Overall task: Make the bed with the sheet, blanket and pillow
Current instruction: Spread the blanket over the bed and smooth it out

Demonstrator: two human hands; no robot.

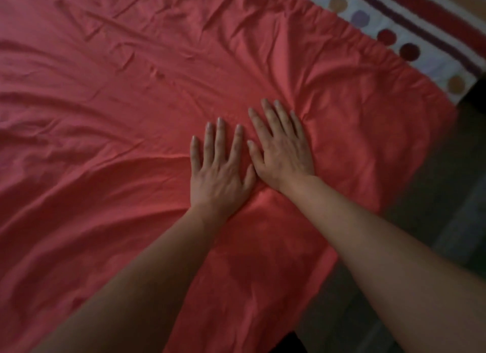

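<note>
One creased red fabric sheet [105, 116] spread over the bed, filling the view from 9 o'clock through centre, gathered elastic hem running along 1 o'clock. Laid palm-down on it at centre: left hand [219, 168] and, just beside at its 2 o'clock, right hand [282, 150]. Grip wide on both, fingers straight, holding nothing, probably to smooth creases and pin the cloth. Past the hem at 1 o'clock, white fabric with coloured dots and red stripes [410, 31], uncovered. Dark floor [452, 194] at 4 o'clock.
</note>
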